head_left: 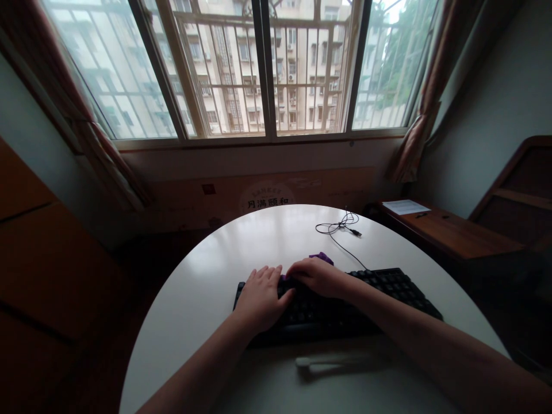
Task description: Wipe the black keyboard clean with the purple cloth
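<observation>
A black keyboard point(319, 313) lies on the white round table, its middle partly covered by my hands and right forearm. My left hand point(264, 296) rests flat on its left end, fingers stretched out and thumb apart. My right hand point(317, 277) is curled over the upper rows, close to the left fingertips. A crumpled purple cloth point(322, 258) shows behind its knuckles, and a bit of purple also shows at its fingertips. Most of the cloth is hidden under that hand. Nearer to me lies a blurred, pale thin stick with a white head point(303, 363).
The keyboard's black cable point(338, 227) lies looped at the back of the white table point(185, 322), its USB plug loose. To the right stands a brown wooden table point(457, 230) with a white paper point(405, 207). A barred window point(267, 75) is ahead.
</observation>
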Available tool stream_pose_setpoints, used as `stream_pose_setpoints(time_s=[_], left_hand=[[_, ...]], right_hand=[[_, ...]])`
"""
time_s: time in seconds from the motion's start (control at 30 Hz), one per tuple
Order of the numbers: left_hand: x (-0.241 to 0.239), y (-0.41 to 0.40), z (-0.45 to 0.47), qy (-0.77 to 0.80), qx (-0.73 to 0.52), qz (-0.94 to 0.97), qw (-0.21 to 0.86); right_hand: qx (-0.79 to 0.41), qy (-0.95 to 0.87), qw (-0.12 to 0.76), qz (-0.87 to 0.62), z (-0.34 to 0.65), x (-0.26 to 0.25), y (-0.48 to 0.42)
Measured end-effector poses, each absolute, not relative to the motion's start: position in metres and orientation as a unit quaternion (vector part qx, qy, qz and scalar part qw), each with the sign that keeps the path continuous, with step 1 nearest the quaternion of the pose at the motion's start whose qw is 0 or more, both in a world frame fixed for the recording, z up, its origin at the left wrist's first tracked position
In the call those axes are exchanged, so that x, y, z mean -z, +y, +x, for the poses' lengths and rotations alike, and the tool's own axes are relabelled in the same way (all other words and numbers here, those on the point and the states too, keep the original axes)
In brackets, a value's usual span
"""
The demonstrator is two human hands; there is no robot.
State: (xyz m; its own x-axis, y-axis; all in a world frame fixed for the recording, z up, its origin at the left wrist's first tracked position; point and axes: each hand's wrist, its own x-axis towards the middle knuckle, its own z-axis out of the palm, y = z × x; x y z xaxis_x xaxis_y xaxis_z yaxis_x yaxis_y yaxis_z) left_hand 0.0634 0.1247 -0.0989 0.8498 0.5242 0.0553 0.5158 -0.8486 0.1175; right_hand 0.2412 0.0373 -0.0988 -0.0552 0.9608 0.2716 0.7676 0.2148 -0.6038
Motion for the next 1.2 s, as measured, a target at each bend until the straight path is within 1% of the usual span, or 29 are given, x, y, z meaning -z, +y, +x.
stream_pose_setpoints(time_s=[0.1,0.27,0.5,0.93,1.07,1.2], left_hand=[[0.101,0.125,0.063,0.269,-0.046,0.961,0.047],[0.1,0.125,0.064,0.271,-0.047,0.96,0.053],[0.097,0.125,0.064,0.264,-0.04,0.962,0.062],[0.098,0.128,0.064,0.261,-0.05,0.962,0.07],[0.1,0.128,0.064,0.26,-0.051,0.962,0.066],[0.1,0.128,0.064,0.258,-0.051,0.963,0.066]], right_hand=[[-0.133,-0.717,0.268,-0.63,0.252,0.089,0.033],[-0.182,-0.725,0.215,-0.629,0.279,0.07,0.019],[-0.251,-0.709,0.18,-0.634,0.301,0.058,0.002],[-0.22,-0.653,0.112,-0.716,0.335,0.048,-0.028],[-0.175,-0.651,0.084,-0.734,0.323,0.045,-0.029],[-0.112,-0.67,0.077,-0.73,0.304,0.046,-0.022]])
